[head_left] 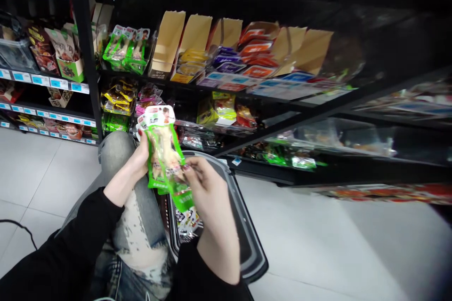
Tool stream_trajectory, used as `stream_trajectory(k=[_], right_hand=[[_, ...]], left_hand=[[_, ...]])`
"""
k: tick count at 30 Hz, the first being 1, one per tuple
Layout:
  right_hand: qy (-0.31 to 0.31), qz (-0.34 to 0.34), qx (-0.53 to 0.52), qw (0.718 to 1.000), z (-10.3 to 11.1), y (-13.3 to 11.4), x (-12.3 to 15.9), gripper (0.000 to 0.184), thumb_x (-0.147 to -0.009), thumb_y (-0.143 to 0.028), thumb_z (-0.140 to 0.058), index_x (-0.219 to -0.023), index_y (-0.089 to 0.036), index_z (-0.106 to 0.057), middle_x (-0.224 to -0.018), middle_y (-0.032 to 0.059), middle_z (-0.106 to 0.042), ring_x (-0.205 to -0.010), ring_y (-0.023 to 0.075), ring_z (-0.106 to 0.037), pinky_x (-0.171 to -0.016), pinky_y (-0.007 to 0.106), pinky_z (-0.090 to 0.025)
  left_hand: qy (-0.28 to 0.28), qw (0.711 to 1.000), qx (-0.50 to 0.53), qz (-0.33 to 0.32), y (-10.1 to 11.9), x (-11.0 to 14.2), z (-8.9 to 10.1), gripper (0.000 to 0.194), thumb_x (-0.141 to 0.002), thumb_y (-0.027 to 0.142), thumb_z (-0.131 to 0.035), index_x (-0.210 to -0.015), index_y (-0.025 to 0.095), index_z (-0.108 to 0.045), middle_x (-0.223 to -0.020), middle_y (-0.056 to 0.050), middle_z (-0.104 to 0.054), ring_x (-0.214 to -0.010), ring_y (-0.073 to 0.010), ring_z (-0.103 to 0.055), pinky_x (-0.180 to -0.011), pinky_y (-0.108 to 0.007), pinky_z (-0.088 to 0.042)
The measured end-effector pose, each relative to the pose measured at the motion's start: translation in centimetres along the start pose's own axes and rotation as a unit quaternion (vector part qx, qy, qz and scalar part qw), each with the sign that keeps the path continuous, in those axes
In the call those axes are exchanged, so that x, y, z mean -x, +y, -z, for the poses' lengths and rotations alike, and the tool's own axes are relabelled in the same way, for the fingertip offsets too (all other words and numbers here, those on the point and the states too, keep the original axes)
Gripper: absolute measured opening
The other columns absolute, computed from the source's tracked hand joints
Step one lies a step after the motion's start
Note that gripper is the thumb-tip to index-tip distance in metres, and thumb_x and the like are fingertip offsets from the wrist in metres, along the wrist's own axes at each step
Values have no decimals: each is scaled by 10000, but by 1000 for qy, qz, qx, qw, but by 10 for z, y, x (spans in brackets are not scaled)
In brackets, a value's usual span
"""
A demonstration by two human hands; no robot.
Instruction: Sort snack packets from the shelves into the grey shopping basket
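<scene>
Several green-edged clear snack packets (165, 150), each with a white header, lie fanned over one another between my hands. My left hand (139, 156) grips them along their left side, with the thumb near the headers. On the right edge of the front packet, the fingers of my right hand (208, 183) are pinched near its lower half. Pale food pieces show through the film; their exact kind is hard to tell. Below the packets stands a dark basket (243, 225) with black-and-white packages (187, 221) inside, partly hidden by my right arm.
Similar green packets (127, 49) stand in a bin on the shelf ahead. Cardboard display boxes (169, 37) hold yellow, purple and orange packets to the right. A dark shelf edge (282, 176) runs low above the tiled floor (300, 235).
</scene>
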State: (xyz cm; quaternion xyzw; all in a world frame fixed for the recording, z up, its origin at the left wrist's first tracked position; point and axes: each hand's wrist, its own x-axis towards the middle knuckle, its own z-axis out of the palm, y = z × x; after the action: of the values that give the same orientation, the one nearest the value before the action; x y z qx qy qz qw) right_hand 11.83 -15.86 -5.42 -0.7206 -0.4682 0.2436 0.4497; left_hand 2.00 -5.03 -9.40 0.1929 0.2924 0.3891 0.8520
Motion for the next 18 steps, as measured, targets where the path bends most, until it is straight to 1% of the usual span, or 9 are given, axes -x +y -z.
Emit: stream_trajectory(k=[2,4,5,7,10,12,14,16,18], right_hand=[[-18,-26,-142,989,9,9,-2,87,-811,-330,-518,-817,-243,-519,-597,-38,-525,-477,133,-504,-455,248,-384],[-24,-22,-264,964,13,21,-6,104,-793,-357,-533,-818,-260,-506,-595,-55,-468,-404,92,-368,-390,223,-319],[-25,-15,-303,952,12,27,-9,120,-788,-379,-522,-813,-264,-503,-595,-56,-437,-392,85,-297,-365,217,-282],[-33,-8,-329,944,6,38,-17,168,-787,-428,-473,-777,-261,-491,-576,-58,-355,-394,89,-191,-337,218,-234],[-59,-28,-278,958,-9,53,-29,262,-818,-468,-376,-688,-253,-449,-524,-72,-237,-383,98,-135,-319,235,-232],[-60,-35,-236,969,-17,61,-33,316,-844,-479,-328,-658,-252,-445,-500,-67,-239,-369,106,-168,-316,247,-250],[-40,-29,-209,977,-23,67,-30,340,-859,-482,-328,-669,-248,-484,-494,-47,-303,-375,121,-257,-330,258,-291],[-16,-21,-185,982,-25,72,-18,319,-870,-466,-354,-727,-248,-537,-526,-18,-406,-424,146,-382,-379,279,-373],[5,-14,-169,985,-24,75,0,281,-877,-435,-373,-816,-253,-577,-612,15,-521,-534,176,-508,-479,316,-464]], left_hand=[[-10,999,-21,-24,1,1,0,334,-686,485,-722,-794,173,-671,-761,-27,-711,-794,-186,-652,-778,-279,-491],[-30,999,-24,-29,2,2,2,299,-636,413,-774,-743,153,-675,-692,-21,-696,-755,-187,-653,-770,-284,-486],[-43,998,-20,-30,3,2,3,296,-628,405,-777,-739,148,-681,-675,-21,-692,-754,-191,-655,-767,-289,-484],[-75,996,-18,-39,5,4,4,302,-648,417,-755,-768,146,-701,-690,-29,-700,-780,-199,-660,-765,-291,-481],[-130,989,-38,-52,8,7,4,321,-679,424,-725,-834,142,-723,-782,-54,-725,-849,-210,-659,-769,-289,-475],[-147,986,-55,-52,9,10,3,336,-659,424,-738,-840,141,-731,-811,-66,-731,-879,-223,-656,-777,-297,-470],[-139,987,-72,-48,9,12,1,335,-611,413,-771,-815,149,-736,-798,-64,-734,-881,-233,-656,-781,-307,-464],[-127,987,-88,-41,8,13,0,329,-585,401,-786,-794,152,-738,-785,-65,-735,-873,-239,-658,-786,-316,-458],[-126,986,-101,-31,6,12,0,328,-595,407,-776,-791,146,-740,-785,-71,-736,-869,-241,-657,-793,-322,-454]])
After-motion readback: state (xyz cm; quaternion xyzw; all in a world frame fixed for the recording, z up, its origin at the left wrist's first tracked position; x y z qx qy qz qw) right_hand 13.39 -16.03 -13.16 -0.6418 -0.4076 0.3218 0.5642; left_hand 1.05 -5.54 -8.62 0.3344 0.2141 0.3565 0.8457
